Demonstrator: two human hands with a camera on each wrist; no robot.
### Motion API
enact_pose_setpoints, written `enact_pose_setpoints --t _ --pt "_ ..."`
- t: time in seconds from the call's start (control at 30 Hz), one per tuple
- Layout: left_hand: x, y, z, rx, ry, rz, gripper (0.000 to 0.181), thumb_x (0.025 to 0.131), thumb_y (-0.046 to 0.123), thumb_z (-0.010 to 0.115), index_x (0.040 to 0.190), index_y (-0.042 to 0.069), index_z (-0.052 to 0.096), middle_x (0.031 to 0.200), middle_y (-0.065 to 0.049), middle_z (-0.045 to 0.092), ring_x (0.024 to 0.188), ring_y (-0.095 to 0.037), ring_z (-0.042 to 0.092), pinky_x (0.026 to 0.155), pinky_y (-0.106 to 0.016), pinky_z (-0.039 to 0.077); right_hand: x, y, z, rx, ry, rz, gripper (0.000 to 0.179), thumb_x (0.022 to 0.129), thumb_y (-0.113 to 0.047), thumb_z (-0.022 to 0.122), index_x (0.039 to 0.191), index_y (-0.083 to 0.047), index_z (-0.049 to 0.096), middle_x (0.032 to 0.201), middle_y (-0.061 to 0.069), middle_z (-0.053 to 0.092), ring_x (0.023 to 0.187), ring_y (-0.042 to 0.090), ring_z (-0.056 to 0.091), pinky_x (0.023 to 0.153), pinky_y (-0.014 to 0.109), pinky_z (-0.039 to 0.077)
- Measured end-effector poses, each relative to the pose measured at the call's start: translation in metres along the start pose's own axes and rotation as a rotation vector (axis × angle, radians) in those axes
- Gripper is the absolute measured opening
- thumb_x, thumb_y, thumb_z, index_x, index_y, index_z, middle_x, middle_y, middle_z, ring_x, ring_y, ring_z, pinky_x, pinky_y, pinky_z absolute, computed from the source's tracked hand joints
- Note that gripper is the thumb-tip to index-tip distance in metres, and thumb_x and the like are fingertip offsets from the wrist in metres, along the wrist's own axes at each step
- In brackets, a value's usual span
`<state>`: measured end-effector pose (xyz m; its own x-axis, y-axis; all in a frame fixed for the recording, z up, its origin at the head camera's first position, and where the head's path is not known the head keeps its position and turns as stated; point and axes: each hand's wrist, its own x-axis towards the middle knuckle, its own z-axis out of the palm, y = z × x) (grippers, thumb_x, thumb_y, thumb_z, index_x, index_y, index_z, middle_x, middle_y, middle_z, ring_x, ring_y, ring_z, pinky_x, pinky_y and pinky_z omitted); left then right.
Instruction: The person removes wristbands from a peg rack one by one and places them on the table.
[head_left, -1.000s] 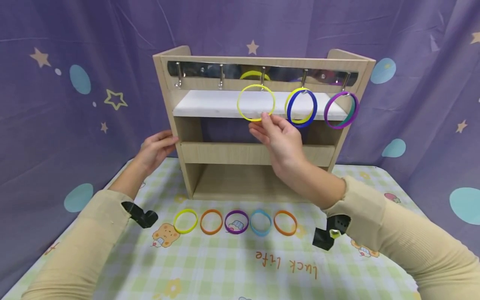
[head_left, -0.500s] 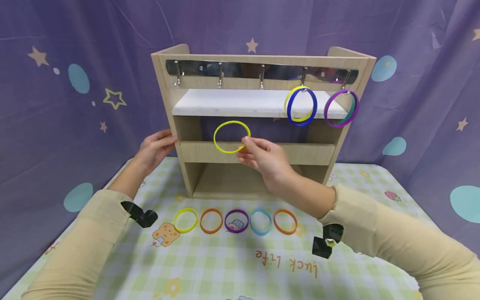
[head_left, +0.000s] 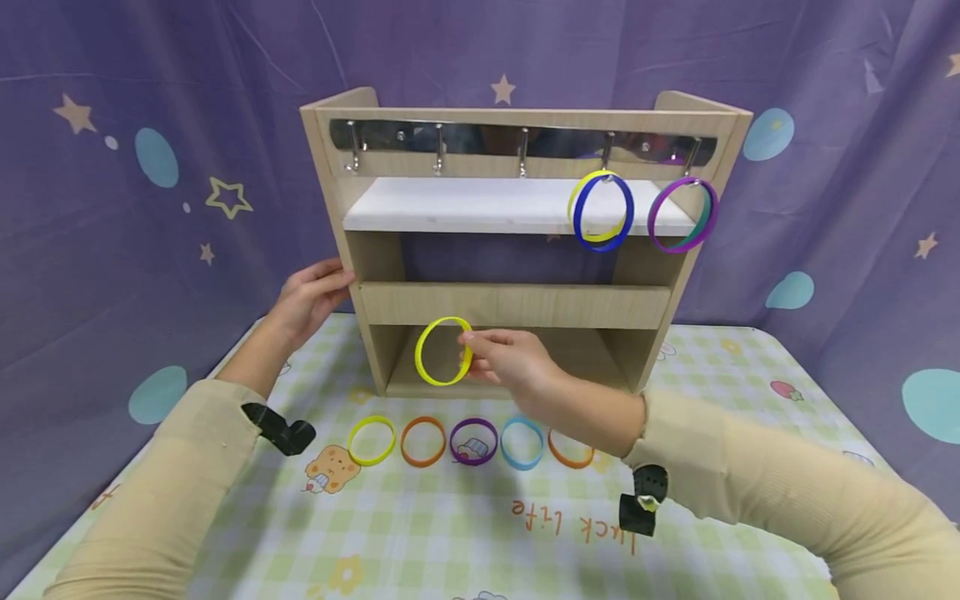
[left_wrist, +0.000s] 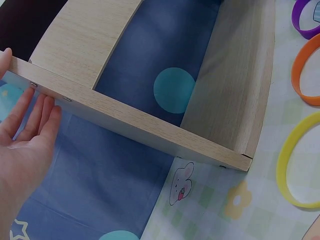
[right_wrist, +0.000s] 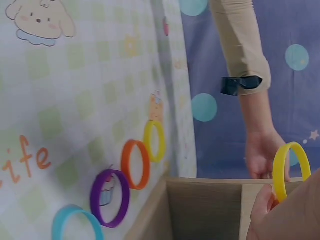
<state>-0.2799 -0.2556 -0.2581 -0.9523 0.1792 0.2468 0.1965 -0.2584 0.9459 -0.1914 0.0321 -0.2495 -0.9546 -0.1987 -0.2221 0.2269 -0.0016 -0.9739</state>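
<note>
Between thumb and fingers my right hand pinches a yellow silicone wristband, held upright before the shelf's bottom compartment. The same yellow wristband stands out past the hand in the right wrist view. My left hand touches the left side panel of the wooden shelf, its fingers nearly straight against the outer face. On the tablecloth in front lies a row of wristbands: yellow, orange, purple, light blue and another orange one, partly hidden by my right arm.
A metal hook rail runs along the shelf's top. A blue wristband and a yellow one hang together from one hook; purple and teal ones hang at the far right. A purple curtain stands behind.
My right hand has come down from the middle hook to the bottom compartment, carrying the yellow wristband down and to the left. My left hand stays at the side panel.
</note>
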Motion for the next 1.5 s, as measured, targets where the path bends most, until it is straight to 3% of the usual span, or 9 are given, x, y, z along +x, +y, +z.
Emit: enact_pose_setpoints --t 0.17,0.3,0.53,0.8,1.07,1.3,1.5 --pt "0.000 -0.001 -0.001 -0.014 -0.006 0.015 0.018 0.094 0.000 0.054 0.109 0.009 0.059 0.104 0.003 0.068 0.097 -0.007 0.065 0.090 -0.016 0.050 0.001 0.013 0.002 -0.061 -0.026 0.040 0.026 0.094 -0.015 0.063 0.114 0.000 0.067 0.111 0.010 0.067 0.080 0.012 0.065 0.093 0.033 0.056" --pt "0.000 -0.001 -0.001 -0.025 -0.005 0.016 0.018 0.094 -0.001 0.054 0.107 0.010 0.061 0.103 0.002 0.068 0.096 -0.008 0.066 0.090 -0.016 0.051 0.003 0.025 0.004 -0.117 -0.043 0.068 0.026 0.093 -0.019 0.065 0.111 -0.001 0.069 0.102 0.007 0.067 0.077 0.011 0.064 0.094 0.033 0.056" --pt "-0.001 0.001 0.000 0.015 0.009 -0.007 0.024 0.095 0.003 0.055 0.118 0.004 0.049 0.105 0.005 0.066 0.098 -0.006 0.064 0.091 -0.015 0.049 0.007 0.049 0.011 -0.118 -0.073 0.095 0.026 0.093 -0.016 0.065 0.109 0.005 0.067 0.089 0.007 0.064 0.073 0.011 0.062 0.086 0.034 0.059" --pt "0.000 0.001 0.000 0.016 0.014 -0.014 0.028 0.094 0.003 0.056 0.121 0.002 0.049 0.106 0.004 0.065 0.099 -0.007 0.064 0.091 -0.015 0.049 0.007 0.076 0.024 -0.129 -0.112 0.122 0.028 0.091 -0.012 0.066 0.109 0.009 0.066 0.079 0.004 0.063 0.065 0.009 0.058 0.076 0.030 0.061" --pt "0.000 0.002 0.001 0.035 0.022 -0.029 0.038 0.094 0.005 0.057 0.129 -0.002 0.042 0.108 0.005 0.064 0.099 -0.006 0.064 0.091 -0.015 0.049 0.004 0.106 0.043 -0.178 -0.102 0.123 0.022 0.088 -0.011 0.070 0.100 0.007 0.070 0.095 0.018 0.072 0.063 0.009 0.060 0.066 0.026 0.061" --pt "-0.001 0.002 0.001 0.015 0.013 -0.016 0.037 0.094 0.003 0.056 0.128 -0.002 0.042 0.107 0.004 0.064 0.099 -0.006 0.064 0.091 -0.015 0.049 0.003 0.126 0.066 -0.191 -0.095 0.140 0.014 0.086 -0.009 0.071 0.092 0.004 0.073 0.082 0.016 0.072 0.050 0.005 0.057 0.059 0.025 0.060" --pt "-0.001 0.003 0.002 0.052 0.015 -0.031 0.062 0.096 0.005 0.055 0.145 -0.012 0.023 0.110 0.006 0.061 0.100 -0.005 0.062 0.091 -0.014 0.048 0.001 0.136 0.084 -0.216 -0.082 0.153 0.010 0.083 -0.010 0.074 0.084 0.000 0.074 0.071 0.012 0.071 0.045 0.005 0.059 0.054 0.024 0.058"
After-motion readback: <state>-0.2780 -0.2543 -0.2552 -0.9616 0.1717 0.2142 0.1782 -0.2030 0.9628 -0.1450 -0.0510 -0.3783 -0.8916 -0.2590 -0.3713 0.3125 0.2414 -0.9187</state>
